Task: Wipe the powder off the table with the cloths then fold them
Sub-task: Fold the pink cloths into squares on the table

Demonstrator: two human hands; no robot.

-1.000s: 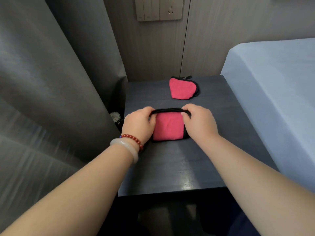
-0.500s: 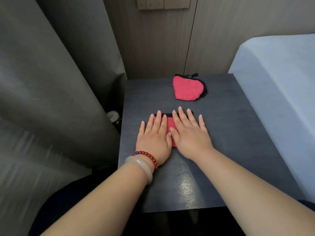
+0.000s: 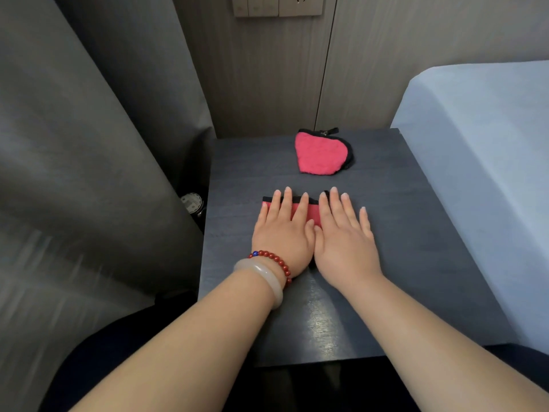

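A folded pink cloth with black trim lies in the middle of the dark table. My left hand and my right hand lie flat on it side by side, fingers straight, pressing it down. Only a pink strip and the black far edge show between and beyond my fingers. A second pink cloth with black trim lies folded in a rounded shape near the table's far edge, apart from my hands. No powder shows on the table top.
A grey curtain hangs along the left of the table. A bed with a pale blue sheet borders its right side. A wood-panel wall with sockets stands behind. A small round dial sits low between curtain and table.
One second ago both hands pinched the near cloth's far edge at its sides. They have since flattened onto the cloth, and between half a second ago and now they spread slightly apart.
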